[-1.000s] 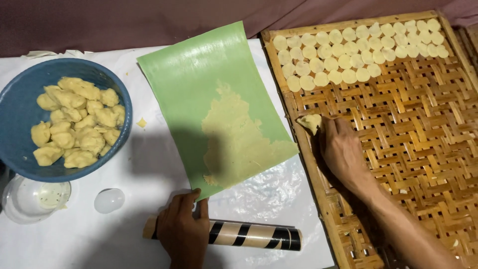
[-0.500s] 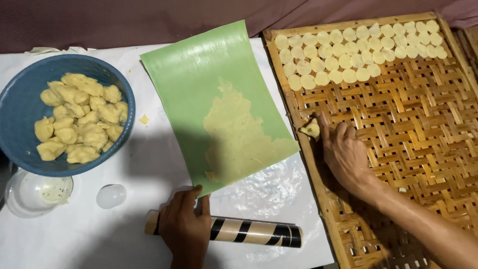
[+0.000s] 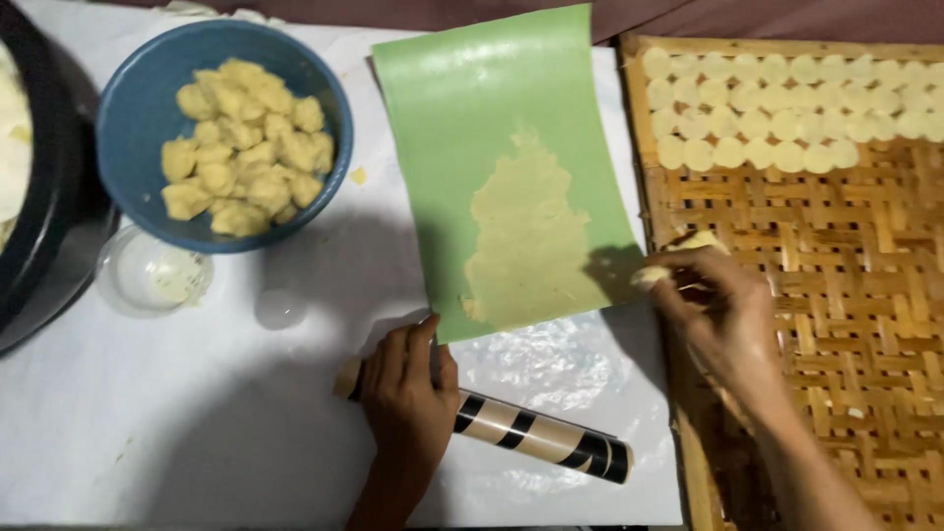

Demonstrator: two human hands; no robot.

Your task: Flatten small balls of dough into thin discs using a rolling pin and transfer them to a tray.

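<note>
My left hand (image 3: 408, 388) rests on a striped black and tan rolling pin (image 3: 536, 441) lying on the white table cover. My right hand (image 3: 718, 310) pinches a thin pale dough piece (image 3: 688, 251) at the left edge of the woven bamboo tray (image 3: 836, 324). A green sheet (image 3: 501, 157) with a flattened patch of yellow dough (image 3: 526, 241) lies between my hands. Rows of round dough discs (image 3: 777, 108) fill the far end of the tray.
A blue bowl (image 3: 133, 128) of yellow dough lumps (image 3: 246, 147) stands at the left. A small clear dish (image 3: 147, 275) sits below it, and a dark pan (image 3: 39, 197) at the far left edge. Crinkled clear plastic (image 3: 551, 359) lies under the green sheet.
My right hand has lifted the dough piece from the tray and drawn it left toward the green sheet's edge. The view has shifted right. My left hand stays on the rolling pin.
</note>
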